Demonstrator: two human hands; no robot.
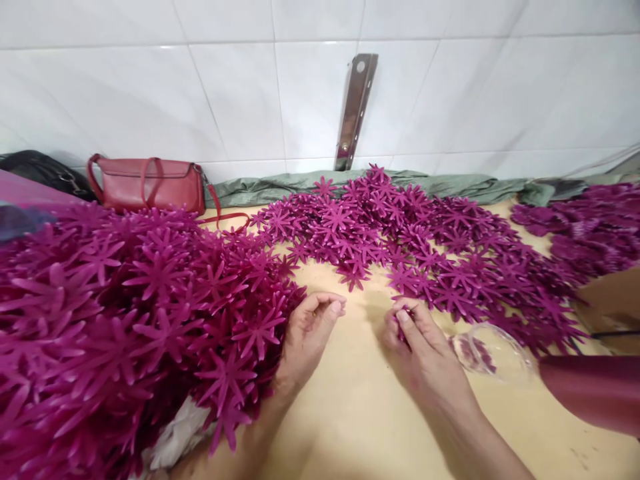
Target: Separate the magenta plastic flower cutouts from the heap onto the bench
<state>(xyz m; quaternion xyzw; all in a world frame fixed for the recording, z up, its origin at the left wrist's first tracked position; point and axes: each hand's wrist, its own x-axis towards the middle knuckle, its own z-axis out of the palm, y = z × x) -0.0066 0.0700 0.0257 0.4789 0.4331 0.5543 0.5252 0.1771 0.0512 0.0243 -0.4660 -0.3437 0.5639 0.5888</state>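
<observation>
My left hand [309,337] is held in a pinch, thumb against forefinger, beside the big heap of purple star-shaped flower pieces [163,333]. Whether anything sits in that pinch I cannot make out. Opposite it, my right hand [423,343] has its fingers curled closed, and a bit of purple flower piece [401,328] shows between them. Both hands are over the yellowish tabletop [345,413], apart from each other. Just beyond them spreads a looser pile of the same flower pieces [340,217], running to the right.
A clear round container [500,350] with purple bits is right of my right hand. Stacked purple pieces [607,217] and a dark pink rounded object [595,390] are farther right. A red handbag [150,183], green cloth [280,188] and metal bracket [356,110] line the tiled wall.
</observation>
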